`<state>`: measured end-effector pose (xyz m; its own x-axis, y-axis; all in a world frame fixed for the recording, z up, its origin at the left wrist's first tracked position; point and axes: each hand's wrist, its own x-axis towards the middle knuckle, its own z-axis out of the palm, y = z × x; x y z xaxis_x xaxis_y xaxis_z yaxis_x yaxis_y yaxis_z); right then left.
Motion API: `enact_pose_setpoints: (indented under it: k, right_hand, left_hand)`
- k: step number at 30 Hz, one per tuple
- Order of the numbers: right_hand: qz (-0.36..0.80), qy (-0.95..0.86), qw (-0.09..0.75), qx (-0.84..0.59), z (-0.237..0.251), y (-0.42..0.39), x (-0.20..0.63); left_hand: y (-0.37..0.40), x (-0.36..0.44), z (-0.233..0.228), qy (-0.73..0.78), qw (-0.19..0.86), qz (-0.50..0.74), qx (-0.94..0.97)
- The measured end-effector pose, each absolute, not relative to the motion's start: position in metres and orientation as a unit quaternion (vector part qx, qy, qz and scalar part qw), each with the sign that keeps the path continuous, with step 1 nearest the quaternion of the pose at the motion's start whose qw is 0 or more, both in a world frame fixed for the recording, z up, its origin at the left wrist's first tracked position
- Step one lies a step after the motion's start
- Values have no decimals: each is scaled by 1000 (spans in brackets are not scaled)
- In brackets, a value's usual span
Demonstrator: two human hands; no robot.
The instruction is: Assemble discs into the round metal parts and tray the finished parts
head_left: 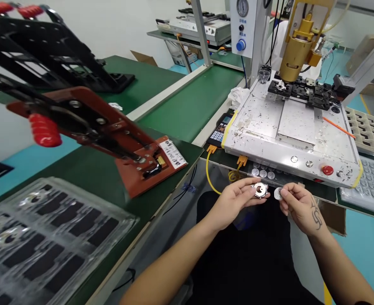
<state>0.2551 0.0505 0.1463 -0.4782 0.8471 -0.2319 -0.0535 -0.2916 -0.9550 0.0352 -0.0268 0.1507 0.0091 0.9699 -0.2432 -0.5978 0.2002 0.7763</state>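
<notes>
My left hand (234, 199) holds a small round metal part (260, 190) with a dark centre, pinched at the fingertips. Just to its right, my right hand (300, 205) pinches a small silver disc (278, 193); the two pieces are close but apart. Both hands hover over my lap, in front of the lower edge of a white dispensing machine (288, 140). Several more silver discs (263, 173) lie in a row on the dark ledge right above my hands.
A gold nozzle head (297, 46) stands over a black fixture (304, 91) at the machine's back. A red toggle press (110, 135) sits on the green bench at left, a clear blister tray (47, 241) before it. More trays (369, 182) lie right.
</notes>
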Motion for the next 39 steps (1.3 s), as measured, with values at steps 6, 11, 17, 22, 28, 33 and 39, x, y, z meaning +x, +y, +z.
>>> enact_pose_setpoints:
  k: [6, 11, 17, 22, 28, 33, 39]
  right_hand:
    - [740, -483, 272, -381, 155, 48, 254]
    - [729, -506, 249, -388, 156, 48, 253]
    - [713, -538, 225, -388, 155, 48, 253]
    - [699, -557, 227, -387, 157, 45, 256]
    - [564, -688, 261, -375, 172, 42, 244]
    - [519, -731, 274, -348, 176, 38, 234]
    - [522, -729, 278, -345, 173, 35, 231]
  left_hand:
    - [-35, 35, 152, 385, 665, 588, 253]
    - [-40, 34, 153, 379, 667, 581, 273]
    - [-42, 32, 152, 374, 675, 575, 270]
    - [-45, 33, 155, 377, 678, 571, 270]
    - [-46, 37, 156, 371, 673, 577, 278]
    - [-46, 40, 156, 362, 674, 579, 284]
    - [-51, 43, 157, 373, 660, 579, 300]
